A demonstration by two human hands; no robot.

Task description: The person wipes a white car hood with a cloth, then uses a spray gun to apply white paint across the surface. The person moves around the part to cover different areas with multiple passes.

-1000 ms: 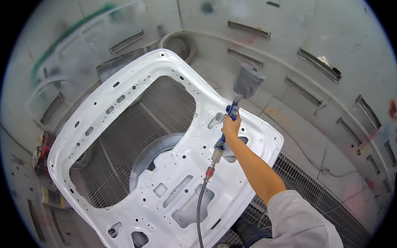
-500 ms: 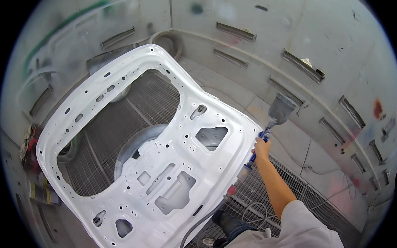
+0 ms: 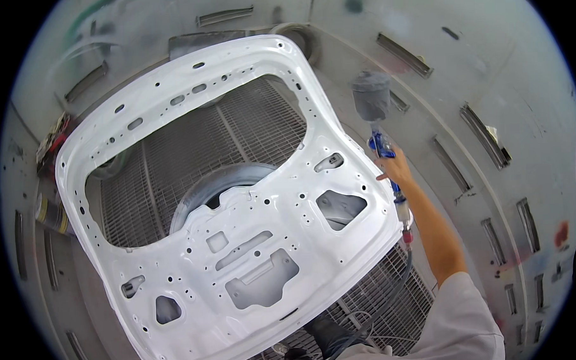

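Note:
My right hand (image 3: 397,168) is wrapped around the handle of a blue spray gun (image 3: 382,143). A grey cup (image 3: 371,96) stands upright on top of the gun. Under the handle hang a clear fitting and a red coupling (image 3: 407,237), where a dark air hose (image 3: 405,271) joins. The gun is at the right edge of a white car tailgate (image 3: 283,221), whose glossy inner side faces up, with a big window opening and several cut-outs. I cannot make out any spray. My left hand is out of view.
Metal grating (image 3: 191,142) forms the floor. A grey-coated tyre-like ring (image 3: 196,193) lies below the window opening. Cans (image 3: 51,215) stand at the left. Paint-marked walls with slotted vents (image 3: 484,135) surround the panel. The hose trails past my legs.
My right hand and the spray gun have moved up along the tailgate's right side, and the cup has swung more upright. The whole view has turned and shifted.

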